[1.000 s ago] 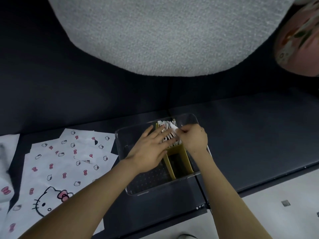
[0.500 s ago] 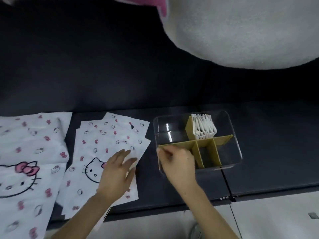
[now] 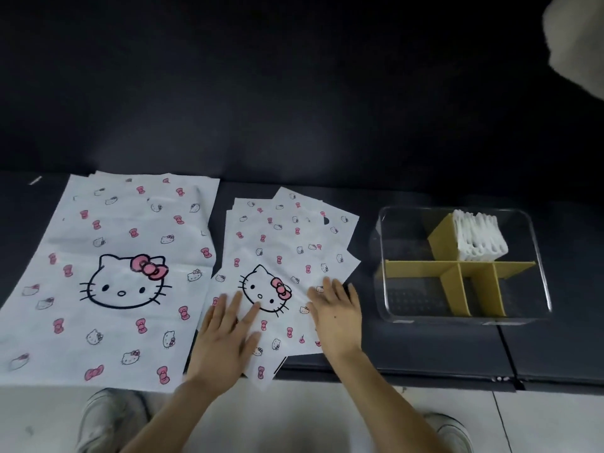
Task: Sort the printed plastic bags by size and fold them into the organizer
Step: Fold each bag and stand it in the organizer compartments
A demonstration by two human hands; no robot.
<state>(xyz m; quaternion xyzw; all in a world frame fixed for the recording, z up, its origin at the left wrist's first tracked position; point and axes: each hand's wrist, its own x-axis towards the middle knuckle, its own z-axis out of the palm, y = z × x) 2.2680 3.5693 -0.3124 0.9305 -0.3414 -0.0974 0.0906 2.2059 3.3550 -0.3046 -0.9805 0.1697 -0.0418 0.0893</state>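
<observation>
Pressing on the top medium bag (image 3: 294, 266), the left hand (image 3: 225, 335) and right hand (image 3: 336, 315) lie flat, fingers straight and spread, gripping nothing. This bag lies at 9 o'clock from the organizer (image 3: 411, 209). It seems best to smooth it first, then crease evenly.

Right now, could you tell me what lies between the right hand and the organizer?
Just bare dark tabletop between right hand and organizer, in the head view.

On your left lies a flat stack of large white cat-and-bow printed plastic bags (image 3: 114, 273), a fanned pile of smaller matching bags (image 3: 287, 237) just beside it, and rightward the clear yellow-divided plastic organizer (image 3: 418, 269) holds folded white bags (image 3: 480, 237) upright.
</observation>
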